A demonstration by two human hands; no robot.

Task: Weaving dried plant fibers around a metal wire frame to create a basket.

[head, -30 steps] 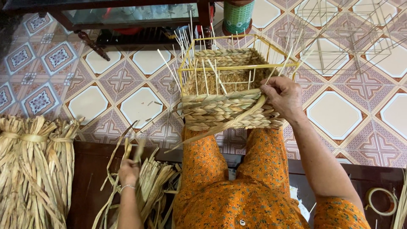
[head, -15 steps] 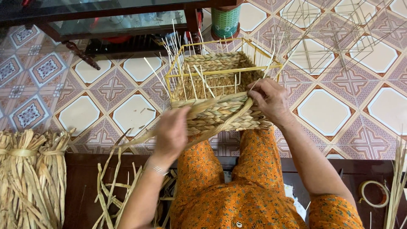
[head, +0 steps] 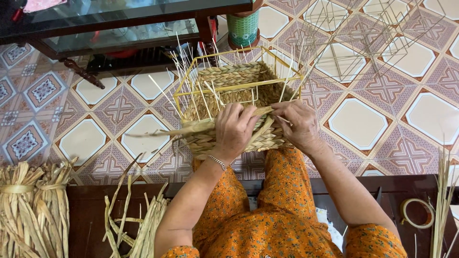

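A half-woven straw basket (head: 239,79) on a yellow wire frame (head: 224,55) rests on my knees, with thin pale stakes sticking up from its wall. My left hand (head: 234,131) grips a flat dried straw strand (head: 191,129) against the basket's near rim; the strand's loose end trails off to the left. My right hand (head: 299,125) pinches the same strand at the rim, just right of the left hand. Both hands touch the woven wall.
Bundled dried straw (head: 31,210) and loose strands (head: 143,224) lie on the dark bench at my left. Empty wire frames (head: 363,43) stand on the tiled floor at the back right. A glass-topped table (head: 119,24) and a green woven cylinder (head: 243,26) stand behind. A tape roll (head: 416,212) lies right.
My left hand rose from the loose straw on the bench up to the basket rim, bringing a strand. My right hand stayed at the rim.
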